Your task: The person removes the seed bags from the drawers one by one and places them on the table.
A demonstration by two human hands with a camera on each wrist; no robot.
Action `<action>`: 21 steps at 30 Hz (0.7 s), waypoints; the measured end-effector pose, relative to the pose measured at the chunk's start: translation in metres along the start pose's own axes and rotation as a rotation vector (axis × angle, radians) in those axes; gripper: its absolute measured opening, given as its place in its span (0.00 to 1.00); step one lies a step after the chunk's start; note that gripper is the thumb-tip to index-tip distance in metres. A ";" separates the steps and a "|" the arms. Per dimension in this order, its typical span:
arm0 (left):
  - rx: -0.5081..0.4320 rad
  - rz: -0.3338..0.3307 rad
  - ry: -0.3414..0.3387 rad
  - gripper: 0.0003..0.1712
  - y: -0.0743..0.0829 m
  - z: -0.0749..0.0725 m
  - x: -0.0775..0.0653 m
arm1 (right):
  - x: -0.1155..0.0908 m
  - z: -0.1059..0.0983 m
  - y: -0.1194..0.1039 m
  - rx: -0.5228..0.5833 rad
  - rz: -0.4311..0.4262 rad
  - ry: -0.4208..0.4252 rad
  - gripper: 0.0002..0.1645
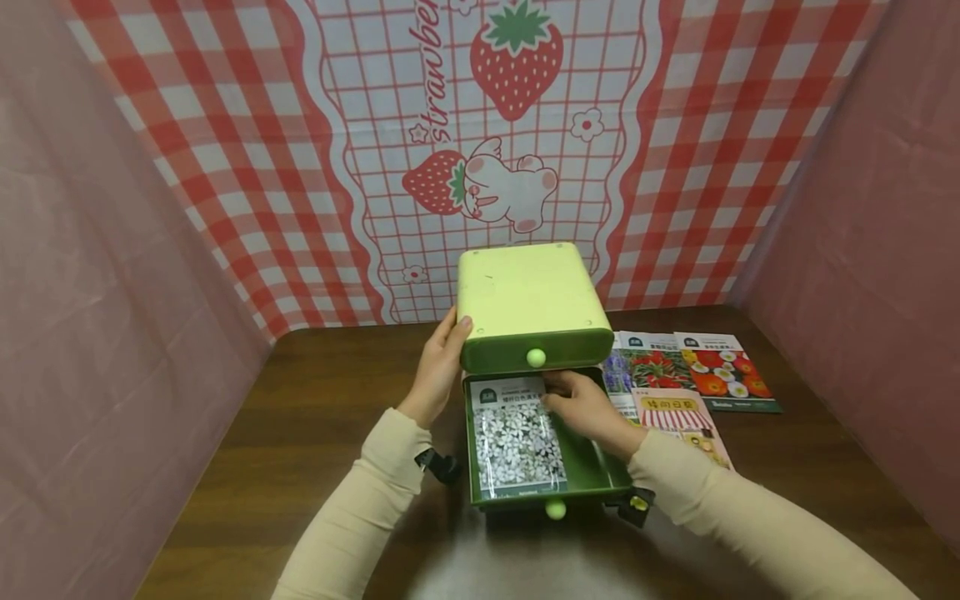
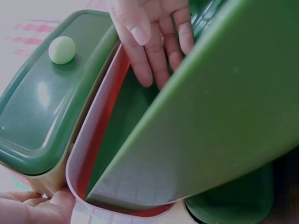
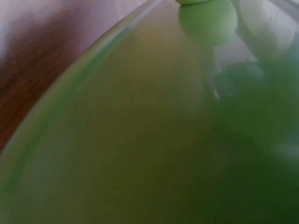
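A small yellow-green drawer cabinet (image 1: 528, 287) with dark green drawers stands against the cloth backdrop. Its top drawer (image 1: 495, 353) is closed, while the drawer below (image 1: 588, 479) is pulled out. Inside that drawer, on the left, lies a seed packet (image 1: 517, 446) picturing white flowers. My left hand (image 1: 438, 367) rests against the cabinet's left side, thumb at the front corner. My right hand (image 1: 592, 408) reaches into the drawer beside the packet's upper right corner; in the left wrist view its fingers (image 2: 154, 56) point loosely down inside. The right wrist view shows mostly the drawer front (image 3: 140, 116).
Several seed packets lie right of the cabinet, among them one with orange and white flowers (image 1: 727, 373) and a pink one (image 1: 686, 421). Another green drawer front (image 2: 233, 198) sits under the pulled-out drawer. Pink curtains (image 1: 840, 208) flank the wooden table (image 1: 300, 417).
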State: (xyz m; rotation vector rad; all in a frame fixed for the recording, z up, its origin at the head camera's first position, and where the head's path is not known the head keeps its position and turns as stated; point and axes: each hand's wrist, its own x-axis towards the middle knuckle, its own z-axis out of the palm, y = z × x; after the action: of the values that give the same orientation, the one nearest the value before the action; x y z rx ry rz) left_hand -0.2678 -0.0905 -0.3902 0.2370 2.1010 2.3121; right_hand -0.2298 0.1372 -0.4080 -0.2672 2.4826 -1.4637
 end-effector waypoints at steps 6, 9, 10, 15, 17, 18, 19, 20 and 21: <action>0.002 -0.002 0.008 0.40 0.000 0.000 0.000 | 0.007 -0.001 0.003 0.116 0.021 -0.027 0.31; 0.003 -0.004 0.014 0.39 0.000 0.000 0.001 | 0.009 -0.002 0.005 0.168 0.020 -0.029 0.31; 0.004 -0.005 0.016 0.39 0.000 0.000 0.001 | 0.010 -0.002 0.006 0.185 0.019 -0.030 0.31; -0.014 -0.007 0.011 0.39 0.001 0.000 0.000 | 0.013 -0.003 0.009 0.252 0.012 -0.029 0.30; -0.022 -0.005 0.006 0.38 0.001 0.000 0.000 | 0.013 -0.003 0.010 0.275 0.008 -0.021 0.30; -0.030 -0.005 0.004 0.38 0.001 0.000 0.000 | 0.014 -0.004 0.010 0.284 0.006 -0.015 0.30; -0.034 -0.003 0.002 0.38 0.001 0.000 0.000 | 0.014 -0.004 0.010 0.295 0.005 -0.009 0.30; -0.034 -0.002 0.000 0.38 0.001 0.000 0.000 | 0.013 -0.004 0.010 0.306 0.004 -0.005 0.30; -0.037 -0.002 -0.001 0.38 0.001 0.000 0.000 | 0.013 -0.004 0.010 0.314 0.003 0.000 0.30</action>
State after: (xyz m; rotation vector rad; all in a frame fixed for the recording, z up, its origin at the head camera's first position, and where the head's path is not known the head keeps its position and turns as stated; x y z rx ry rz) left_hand -0.2676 -0.0910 -0.3895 0.2360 2.0552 2.3463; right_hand -0.2439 0.1420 -0.4168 -0.2018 2.2062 -1.8195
